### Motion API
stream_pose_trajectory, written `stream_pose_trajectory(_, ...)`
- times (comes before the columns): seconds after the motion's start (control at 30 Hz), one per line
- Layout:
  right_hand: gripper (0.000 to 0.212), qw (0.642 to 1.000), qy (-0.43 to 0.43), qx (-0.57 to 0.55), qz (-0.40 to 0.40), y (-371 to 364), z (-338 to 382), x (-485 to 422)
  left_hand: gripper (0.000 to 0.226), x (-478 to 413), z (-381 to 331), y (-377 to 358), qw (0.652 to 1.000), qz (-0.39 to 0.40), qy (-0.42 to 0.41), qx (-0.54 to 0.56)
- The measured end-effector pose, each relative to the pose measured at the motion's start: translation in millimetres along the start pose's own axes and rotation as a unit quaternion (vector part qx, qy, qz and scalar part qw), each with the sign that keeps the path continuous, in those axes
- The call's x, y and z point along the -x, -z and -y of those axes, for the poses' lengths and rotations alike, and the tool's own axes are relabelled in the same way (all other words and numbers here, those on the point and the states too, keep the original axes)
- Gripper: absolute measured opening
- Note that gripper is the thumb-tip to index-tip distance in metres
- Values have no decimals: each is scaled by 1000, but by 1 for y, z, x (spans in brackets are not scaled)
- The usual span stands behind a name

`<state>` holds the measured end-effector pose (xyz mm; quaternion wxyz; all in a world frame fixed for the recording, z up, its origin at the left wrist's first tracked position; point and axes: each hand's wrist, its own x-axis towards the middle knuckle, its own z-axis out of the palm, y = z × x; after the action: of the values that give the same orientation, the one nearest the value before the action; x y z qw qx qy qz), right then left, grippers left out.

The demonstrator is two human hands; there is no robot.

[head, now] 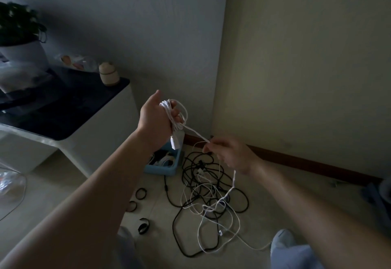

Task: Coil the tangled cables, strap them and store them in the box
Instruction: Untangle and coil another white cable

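My left hand [157,120] is raised and holds a white cable [195,132] wound in loops around its fingers, with a white plug hanging below it. My right hand [230,154] pinches the same cable a little to the right and lower; the strand runs taut between both hands and then drops to the floor. A tangle of black and white cables [211,196] lies on the floor under my hands. A light blue box [160,170] holding some coiled cables stands on the floor beneath my left wrist. Black straps [141,193] lie on the floor left of the tangle.
A white side table with a dark top [84,120] stands to the left, carrying a potted plant [20,42] and a small jar [109,74]. Walls meet in a corner behind the box. My knees [289,247] show at the bottom edge.
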<state>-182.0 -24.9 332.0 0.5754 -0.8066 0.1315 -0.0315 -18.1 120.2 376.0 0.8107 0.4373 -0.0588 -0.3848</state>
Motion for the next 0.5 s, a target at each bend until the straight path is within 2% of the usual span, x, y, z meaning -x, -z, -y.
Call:
stream_pose_trajectory(0.07,21,993,35,111,-7,-3,5,-1,49,0,5,-5,1000,-11,-15,-10)
stream_pose_trajectory(0.2,42,957,56,282,31,-5,14,-3,46,3,16,-17,999,-25,-26,2)
stream_pose_trajectory(0.3,42,940,61,330,58,-10,12,0,41,4,18,-20,993,-49,-1,106)
stream_pose_trajectory(0.4,37,937,99,333,-26,-8,16,-1,41,2,15,-16,993,-78,-26,80)
stream_pose_trajectory(0.5,30,936,73,337,-72,5,18,-4,42,1,10,-12,994,-70,-23,86)
